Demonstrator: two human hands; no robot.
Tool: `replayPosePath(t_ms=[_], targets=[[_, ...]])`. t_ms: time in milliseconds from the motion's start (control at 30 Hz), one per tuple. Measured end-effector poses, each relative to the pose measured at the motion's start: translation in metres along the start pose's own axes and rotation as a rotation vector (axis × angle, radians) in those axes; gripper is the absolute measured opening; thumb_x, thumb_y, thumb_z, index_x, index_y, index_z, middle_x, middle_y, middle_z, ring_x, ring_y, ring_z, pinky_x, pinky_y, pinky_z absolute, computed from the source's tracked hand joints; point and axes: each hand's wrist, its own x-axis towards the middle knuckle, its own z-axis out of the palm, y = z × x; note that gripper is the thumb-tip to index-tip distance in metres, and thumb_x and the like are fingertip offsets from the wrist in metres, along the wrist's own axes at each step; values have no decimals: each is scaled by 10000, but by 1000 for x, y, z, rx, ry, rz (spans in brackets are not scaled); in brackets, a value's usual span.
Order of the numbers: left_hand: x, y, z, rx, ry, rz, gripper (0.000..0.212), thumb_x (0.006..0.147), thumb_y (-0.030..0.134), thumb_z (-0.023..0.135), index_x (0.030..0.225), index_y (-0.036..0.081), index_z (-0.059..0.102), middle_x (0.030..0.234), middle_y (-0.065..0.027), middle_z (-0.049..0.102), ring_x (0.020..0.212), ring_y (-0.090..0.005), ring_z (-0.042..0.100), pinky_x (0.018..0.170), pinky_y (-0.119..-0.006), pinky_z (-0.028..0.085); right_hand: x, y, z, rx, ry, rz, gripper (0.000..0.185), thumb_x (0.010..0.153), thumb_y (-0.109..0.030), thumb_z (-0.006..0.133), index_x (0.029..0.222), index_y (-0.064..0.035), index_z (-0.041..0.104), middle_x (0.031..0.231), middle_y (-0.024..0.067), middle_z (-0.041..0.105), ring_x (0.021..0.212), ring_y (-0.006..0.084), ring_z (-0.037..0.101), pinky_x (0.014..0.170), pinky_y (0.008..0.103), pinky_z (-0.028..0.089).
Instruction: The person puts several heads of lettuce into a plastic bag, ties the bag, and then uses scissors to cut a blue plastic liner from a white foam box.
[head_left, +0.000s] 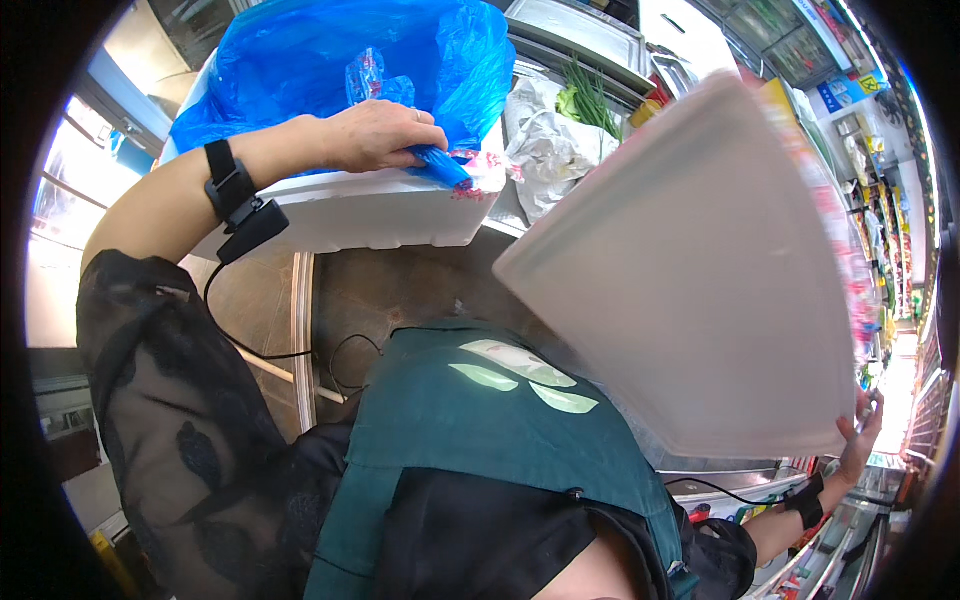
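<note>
My left hand (382, 136) grips a bunched edge of a blue plastic bag (281, 71) at the near rim of a white foam box (375, 214). The bag lines the box, and a small clear plastic piece with red marks (367, 79) lies inside it. Far to the right, my right hand (859, 442) holds a large white foam lid (697, 292) by its lower right corner. The lid is raised and tilted, apart from the box. Some of the right hand's fingers are hidden behind it.
Right of the box lie a crumpled white plastic bag (551, 142) and green leafy vegetables (589, 97). Stocked shelves (885, 232) line the right side. A dark cable (255, 349) hangs from the left wrist device, above the tiled floor (420, 289).
</note>
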Motion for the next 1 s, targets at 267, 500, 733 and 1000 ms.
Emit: replayPosePath(t_ms=[267, 500, 733, 1000], targets=[[10, 17, 3, 38, 227, 45, 421, 780, 1, 631, 1160, 176, 587, 1120, -101, 576, 979, -322, 598, 807, -412, 507, 45, 16, 65, -47, 283, 168, 562, 988, -352, 420, 1436, -19, 353, 1202, 228, 576, 1027, 273, 606, 902, 380, 493], [4, 38, 3, 76, 326, 9, 331, 757, 85, 688, 1078, 131, 623, 1170, -101, 552, 1076, -312, 542, 896, -422, 425, 164, 32, 258, 538, 19, 221, 421, 766, -79, 776, 1108, 70, 581, 957, 109, 652, 808, 198, 642, 720, 307, 525], [8, 45, 10, 6, 396, -117, 197, 714, -21, 658, 879, 76, 613, 1092, -56, 587, 1012, -298, 551, 878, -405, 449, 249, 76, 341, 218, 157, 29, 449, 785, -174, 794, 1103, 63, 583, 951, 126, 679, 842, 202, 660, 749, 305, 512], [5, 53, 25, -211, 524, -161, 202, 750, -58, 650, 905, 70, 625, 1169, -81, 542, 1066, -268, 527, 916, -348, 436, 108, -118, 378, -51, -200, -692, 561, 715, -200, 827, 1179, -59, 544, 818, 57, 650, 732, 124, 606, 620, 301, 482]])
